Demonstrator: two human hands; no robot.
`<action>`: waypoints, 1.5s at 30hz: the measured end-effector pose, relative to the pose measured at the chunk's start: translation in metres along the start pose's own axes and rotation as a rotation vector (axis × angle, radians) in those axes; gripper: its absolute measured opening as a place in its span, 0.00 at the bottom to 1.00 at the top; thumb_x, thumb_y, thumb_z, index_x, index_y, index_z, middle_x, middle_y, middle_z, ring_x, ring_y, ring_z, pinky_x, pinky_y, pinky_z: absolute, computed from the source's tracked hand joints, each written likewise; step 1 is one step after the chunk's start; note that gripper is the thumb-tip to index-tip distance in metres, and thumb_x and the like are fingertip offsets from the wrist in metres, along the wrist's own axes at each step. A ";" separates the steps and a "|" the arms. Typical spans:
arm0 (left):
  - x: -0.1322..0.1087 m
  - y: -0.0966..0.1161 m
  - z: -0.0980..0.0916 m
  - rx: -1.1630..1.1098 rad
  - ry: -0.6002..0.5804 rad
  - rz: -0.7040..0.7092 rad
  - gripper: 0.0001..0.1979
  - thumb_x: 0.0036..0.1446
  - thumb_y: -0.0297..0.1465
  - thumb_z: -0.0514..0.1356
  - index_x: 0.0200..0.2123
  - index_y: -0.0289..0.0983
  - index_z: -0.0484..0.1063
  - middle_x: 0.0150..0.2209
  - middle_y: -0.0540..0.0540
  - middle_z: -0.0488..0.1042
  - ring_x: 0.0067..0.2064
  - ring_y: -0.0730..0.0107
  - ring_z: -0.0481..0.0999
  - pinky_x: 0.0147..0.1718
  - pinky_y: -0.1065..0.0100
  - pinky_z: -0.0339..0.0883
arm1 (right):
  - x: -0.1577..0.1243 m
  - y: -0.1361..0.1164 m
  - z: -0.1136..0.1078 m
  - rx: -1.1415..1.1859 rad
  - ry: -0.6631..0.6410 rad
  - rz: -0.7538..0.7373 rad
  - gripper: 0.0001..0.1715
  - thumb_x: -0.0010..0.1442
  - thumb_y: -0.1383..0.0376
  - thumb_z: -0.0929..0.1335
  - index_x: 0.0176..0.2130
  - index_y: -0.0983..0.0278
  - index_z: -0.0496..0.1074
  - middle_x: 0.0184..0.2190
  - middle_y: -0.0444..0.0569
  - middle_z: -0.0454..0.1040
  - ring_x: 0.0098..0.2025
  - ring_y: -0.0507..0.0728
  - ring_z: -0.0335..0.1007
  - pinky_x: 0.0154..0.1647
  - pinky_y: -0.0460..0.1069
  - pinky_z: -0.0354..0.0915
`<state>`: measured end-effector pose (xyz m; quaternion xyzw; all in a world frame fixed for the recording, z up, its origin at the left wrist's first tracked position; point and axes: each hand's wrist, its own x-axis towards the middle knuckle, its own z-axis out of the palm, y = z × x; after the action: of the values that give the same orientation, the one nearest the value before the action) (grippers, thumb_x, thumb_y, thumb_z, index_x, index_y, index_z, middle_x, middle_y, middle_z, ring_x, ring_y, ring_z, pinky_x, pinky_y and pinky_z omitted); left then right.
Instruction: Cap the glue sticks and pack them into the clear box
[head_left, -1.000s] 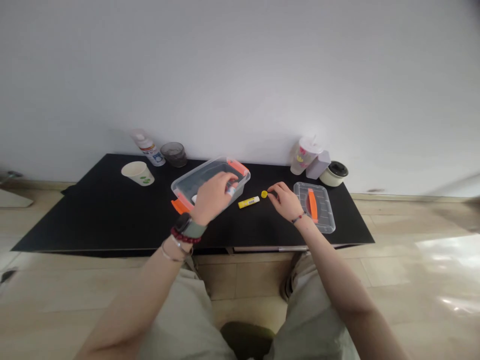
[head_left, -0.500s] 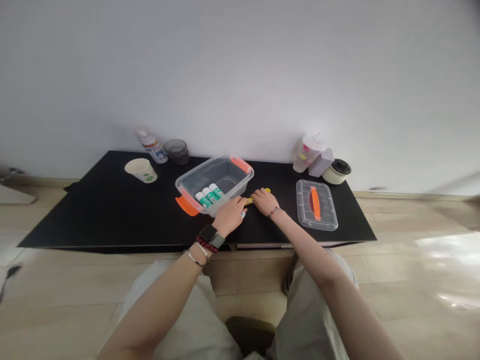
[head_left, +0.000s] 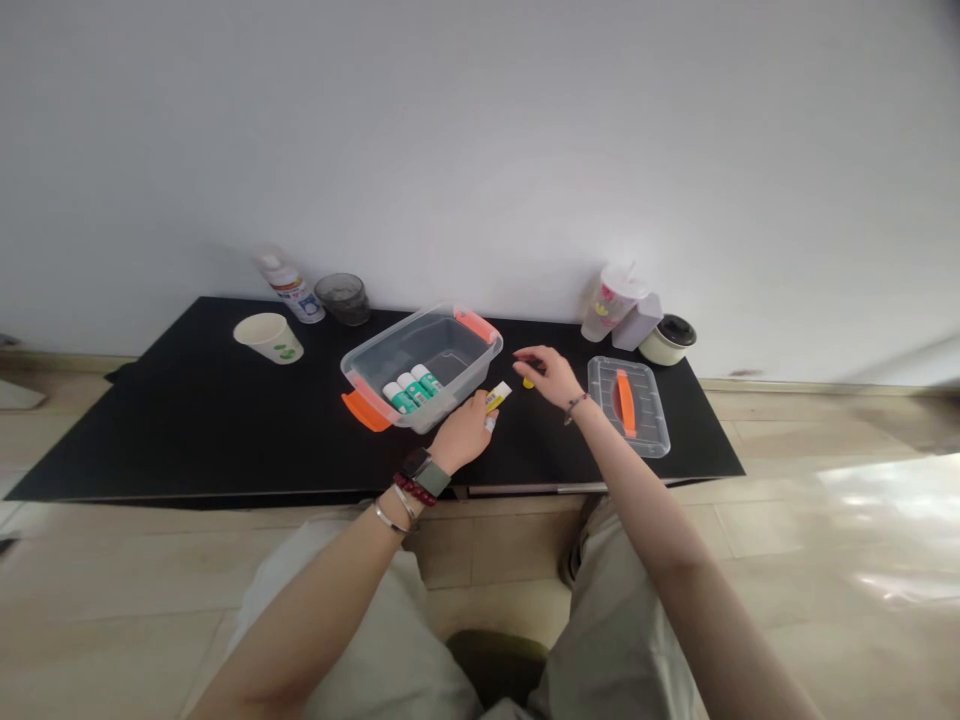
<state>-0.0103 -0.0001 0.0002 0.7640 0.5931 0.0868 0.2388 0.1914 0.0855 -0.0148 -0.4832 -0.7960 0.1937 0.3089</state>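
Black table top [head_left: 187,420] was seen below a plain white wall, and a clear box [head_left: 457,385] was set on it. Three green sticks [head_left: 411,390] were laid inside the box. Just right of the box, a yellow glue stick [head_left: 498,397] was pinched in the left hand [head_left: 463,435] and tilted up off the table. Further right of the box, the right hand [head_left: 553,372] was held palm down with fingers curled. A small yellow cap [head_left: 528,382] was seen at its fingertips, but whether it was gripped could not be told. It was judged that the stick would be best kept steady in a firm pinch, with the cap kept straight with its end.
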 end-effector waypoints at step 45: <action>-0.015 0.007 -0.010 -1.229 -0.559 0.203 0.26 0.62 0.53 0.55 0.45 0.34 0.66 0.27 0.53 0.62 0.21 0.82 0.57 0.19 0.74 0.48 | -0.055 -0.066 -0.054 0.284 -0.249 0.006 0.22 0.67 0.48 0.63 0.39 0.64 0.72 0.26 0.42 0.70 0.26 0.49 0.60 0.28 0.45 0.58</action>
<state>-0.0126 -0.0130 0.0139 0.5353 0.2776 0.2289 0.7642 0.2036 0.0074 0.0479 -0.4092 -0.7914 0.3632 0.2725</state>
